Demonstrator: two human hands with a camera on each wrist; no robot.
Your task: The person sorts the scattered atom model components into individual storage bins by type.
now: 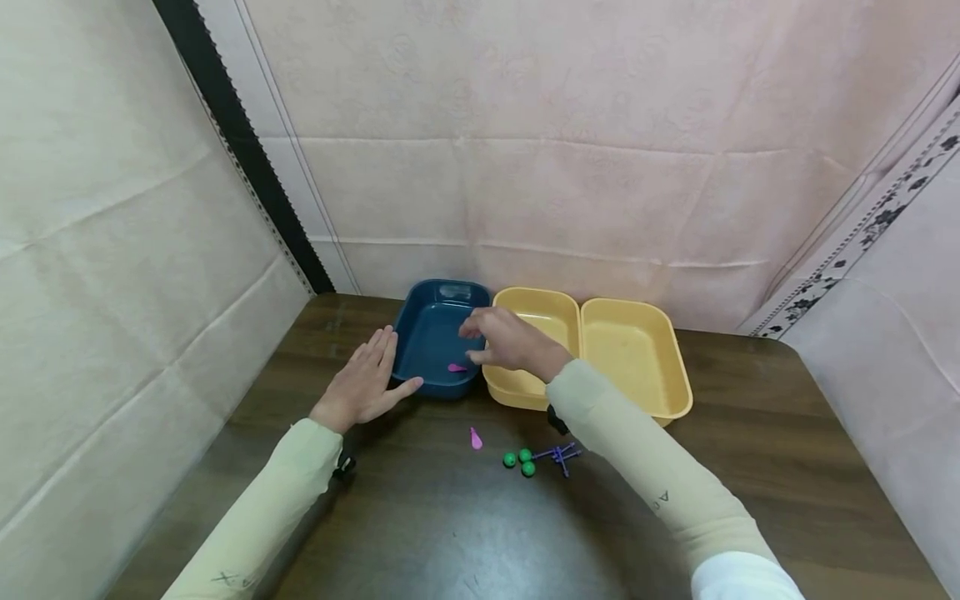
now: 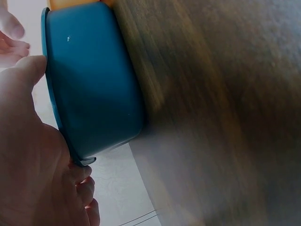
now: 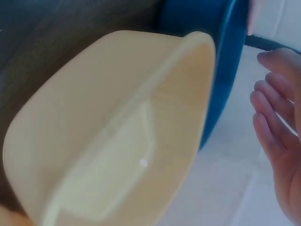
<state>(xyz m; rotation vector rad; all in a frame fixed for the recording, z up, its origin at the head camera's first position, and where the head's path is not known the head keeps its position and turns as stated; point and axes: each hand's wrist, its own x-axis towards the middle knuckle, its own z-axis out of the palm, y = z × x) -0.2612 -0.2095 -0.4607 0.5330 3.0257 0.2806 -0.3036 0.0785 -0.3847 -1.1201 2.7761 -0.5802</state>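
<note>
My left hand rests at the left side of a dark blue bin, fingers straight. In the left wrist view its thumb touches the bin's rim. My right hand hovers over the bin's right side, fingers loosely bent with nothing between them, as the right wrist view also shows. Below it, a small pink teardrop-shaped piece lies inside the bin. Another pink piece lies on the table in front. To its right are several green balls and thin purple jack-like sticks.
Two yellow bins stand side by side to the right of the blue one: a nearer yellow bin, partly behind my right hand, and a right-hand yellow bin. Pale cloth walls rise behind the dark wooden table.
</note>
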